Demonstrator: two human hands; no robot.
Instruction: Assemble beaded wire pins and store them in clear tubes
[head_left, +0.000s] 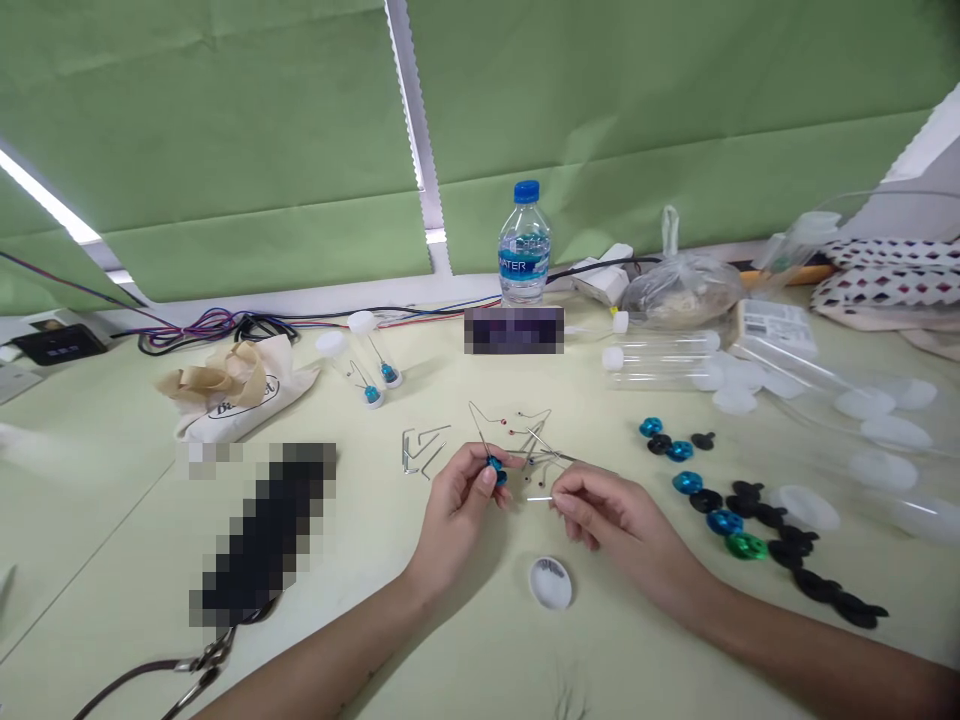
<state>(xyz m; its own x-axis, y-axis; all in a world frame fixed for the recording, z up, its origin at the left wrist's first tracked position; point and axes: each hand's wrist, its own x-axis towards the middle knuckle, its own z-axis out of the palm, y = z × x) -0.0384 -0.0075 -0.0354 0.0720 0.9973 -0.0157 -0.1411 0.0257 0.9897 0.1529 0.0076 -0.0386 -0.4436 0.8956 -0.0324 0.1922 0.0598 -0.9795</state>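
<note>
My left hand (pixel 459 490) is closed on a small blue metallic part (pixel 496 470) with a dark piece at its underside. A thin bent wire (pixel 480 425) rises from that part. Close by on the right, my right hand (pixel 609 508) pinches a thin, shiny metal rod (pixel 538 498), its tip pointing left towards the blue part but apart from it. Just beyond both hands lie several bent wires (pixel 534 445) with small coloured tips. Nearer me is a shallow white cap (pixel 550 588) with small dark pieces in it. Several L-shaped hex keys (pixel 421 452) lie left of my left hand.
Two clear tubes (pixel 358 370) hold blue parts. Blue, green and black round parts (pixel 724 522) line the right side, near clear tubes (pixel 660 362) and white caps (pixel 892 432). A water bottle (pixel 524 250) stands behind. A cloth bag (pixel 240 390) lies left.
</note>
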